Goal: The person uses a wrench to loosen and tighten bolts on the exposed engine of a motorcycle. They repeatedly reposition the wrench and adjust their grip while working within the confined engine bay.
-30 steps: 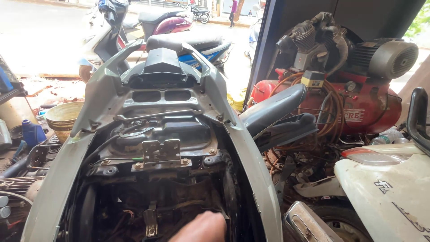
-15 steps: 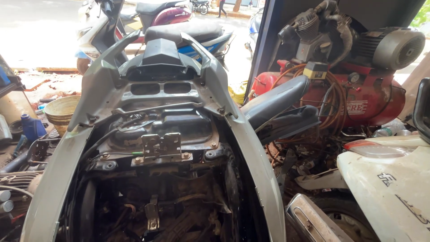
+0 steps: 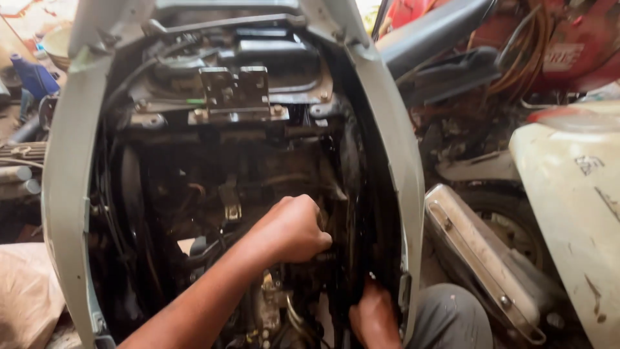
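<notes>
Two hands: both are down in the open bay [image 3: 194, 194] of a grey scooter shell [image 3: 64, 168], working at the 5 o'clock corner.
Left hand [image 3: 290, 229]: its arm comes in from 7 o'clock. The grip is a tight fist closed on a dark part against the bay's right wall, and the fingers hide what that part is.
Right hand [image 3: 374, 317]: low at 6 o'clock, with its grip curled round the bottom edge of the black liner [image 3: 354, 194], just beside the knee [image 3: 445, 320].
Where the work sits: deep, right of centre, below the latch bracket [image 3: 234, 90] at 12 o'clock.
Doing it well: I'd judge this goes by feel, as the fist blocks the view. Keep the wrist straight, pull or turn in short efforts, and let the right hand steady the liner so that nothing springs.
In the way: cables and hoses [image 3: 213, 249] cross just left of the fist. A hanging metal tab [image 3: 231, 207] sits at its 10 o'clock, near enough to snag the knuckles. The shell's right edge [image 3: 394, 161] crowds the forearm room.
Around: a chrome muffler [image 3: 478, 258] lies at 4 o'clock and a white panel [image 3: 575, 194] at 3 o'clock. Red machinery [image 3: 575, 52] with orange hoses shows at 1 o'clock. A blue bottle [image 3: 31, 76] stands at 10 o'clock, and a pale sack [image 3: 26, 297] lies at 8 o'clock.
Risk: greasy, dark surfaces, so a slip onto sharp brackets looks possible.
</notes>
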